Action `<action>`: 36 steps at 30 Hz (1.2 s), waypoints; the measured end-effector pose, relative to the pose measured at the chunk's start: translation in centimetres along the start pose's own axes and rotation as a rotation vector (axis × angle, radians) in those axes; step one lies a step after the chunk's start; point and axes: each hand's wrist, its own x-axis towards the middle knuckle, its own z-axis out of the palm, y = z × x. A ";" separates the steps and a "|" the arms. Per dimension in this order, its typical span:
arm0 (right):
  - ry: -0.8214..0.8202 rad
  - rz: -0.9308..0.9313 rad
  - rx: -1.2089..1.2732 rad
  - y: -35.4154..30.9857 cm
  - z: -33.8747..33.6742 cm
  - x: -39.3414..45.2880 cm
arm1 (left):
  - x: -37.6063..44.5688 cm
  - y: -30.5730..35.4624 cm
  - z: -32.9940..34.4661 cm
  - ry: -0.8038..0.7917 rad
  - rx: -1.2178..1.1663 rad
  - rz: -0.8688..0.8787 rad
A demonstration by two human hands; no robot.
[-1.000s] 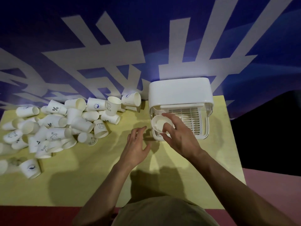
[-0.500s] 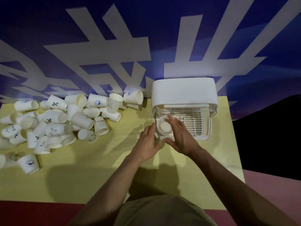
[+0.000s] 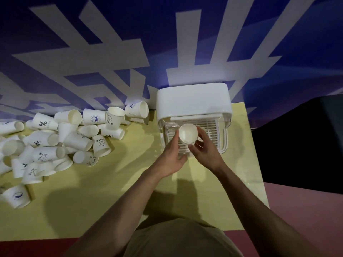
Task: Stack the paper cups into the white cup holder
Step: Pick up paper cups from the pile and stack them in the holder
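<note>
From the head view, a paper cup (image 3: pixel 187 134) sits mouth-up over the white cup holder (image 3: pixel 193 101), both hands pinching it: left hand (image 3: pixel 171 156), right hand (image 3: pixel 205 151). If tilted, it could jam or topple. The loose cup pile (image 3: pixel 61 138) lies well left of the holder on the bench (image 3: pixel 111 191).

Desk (image 3: pixel 115 197) pale yellow. Cup holder (image 3: pixel 193 99) at the desk's far edge white, with a white slatted grille (image 3: pixel 209 127). Cup (image 3: pixel 187 134) over the grille plain cream-white inside. Pile of paper cups (image 3: pixel 61 138) toward the desk's left edge white with dark blue prints: "%", "HELLO" smiley, doodles. Backdrop (image 3: pixel 92 43) deep blue with broad pale grey strokes. Floor (image 3: pixel 304 204) dusty pink-red.
</note>
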 end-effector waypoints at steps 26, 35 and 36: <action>0.052 0.046 -0.098 -0.3 -1.7 4.7 | 3.5 1.0 0.1 0.011 -0.062 0.042; 0.011 -0.071 -0.297 0.5 2.8 -4.1 | -9.0 -8.5 -2.4 0.240 0.054 -0.045; -0.028 -0.092 -0.324 0.5 3.8 -5.0 | -10.6 -10.1 -3.0 0.284 0.063 -0.069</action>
